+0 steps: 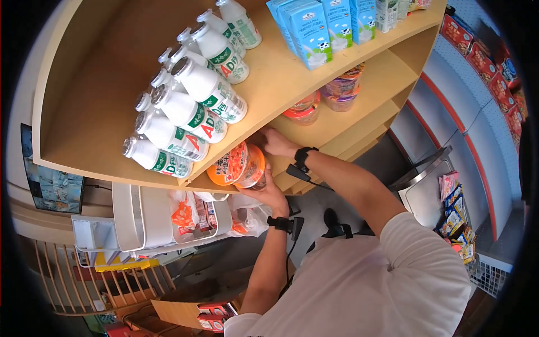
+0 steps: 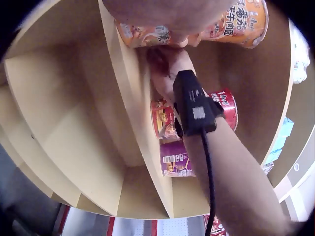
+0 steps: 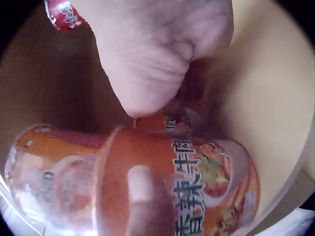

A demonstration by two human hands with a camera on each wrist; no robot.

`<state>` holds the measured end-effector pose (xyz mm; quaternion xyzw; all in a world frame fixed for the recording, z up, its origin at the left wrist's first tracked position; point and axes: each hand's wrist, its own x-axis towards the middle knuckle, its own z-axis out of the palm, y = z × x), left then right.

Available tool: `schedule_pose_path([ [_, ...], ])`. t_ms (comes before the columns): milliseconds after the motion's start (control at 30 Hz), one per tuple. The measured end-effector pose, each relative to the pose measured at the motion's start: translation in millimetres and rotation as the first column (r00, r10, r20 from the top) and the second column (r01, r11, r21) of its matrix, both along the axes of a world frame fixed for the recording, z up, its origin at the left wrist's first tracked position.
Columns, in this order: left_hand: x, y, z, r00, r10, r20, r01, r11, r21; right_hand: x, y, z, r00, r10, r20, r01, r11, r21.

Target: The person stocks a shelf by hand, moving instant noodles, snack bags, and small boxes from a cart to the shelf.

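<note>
Two orange instant noodle cups stand one on the other at the near end of the shelf below the milk bottles. My left hand grips them from the side, its thumb along the wall; in the right wrist view one fingertip lies on the lower noodle cup. Behind them my right hand reaches into the shelf, its palm side over another orange cup in the right wrist view. The left wrist view shows the right hand low by the shelf board, its fingertips hidden in shadow.
Red noodle cups and purple noodle cups stand farther along the same shelf. White milk bottles and blue milk cartons fill the shelf above. A white basket with bagged goods is beside the shelf's near end.
</note>
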<state>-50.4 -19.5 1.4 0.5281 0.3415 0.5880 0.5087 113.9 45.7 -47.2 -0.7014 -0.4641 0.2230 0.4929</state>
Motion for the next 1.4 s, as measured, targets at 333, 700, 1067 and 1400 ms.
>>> schedule_pose_path([
  [333,9,18,-18,1.0,-0.004,-0.008,0.004,1.0,0.012,-3,-161,38,0.75,-0.649,0.128,0.494,0.678,0.545],
  [700,-34,-23,-10,0.945,-0.11,-0.307,0.082,0.991,-0.104,76,-111,13,0.88,-0.447,-0.161,0.471,0.771,0.429],
  [1067,-24,26,-25,0.949,-0.217,-0.23,0.212,0.976,-0.049,25,-109,36,0.923,-0.321,-0.21,0.383,0.802,0.458],
  [1400,-15,33,-37,0.973,-0.165,-0.161,0.167,0.986,-0.003,-9,-99,39,0.936,-0.306,-0.174,0.352,0.815,0.46],
])
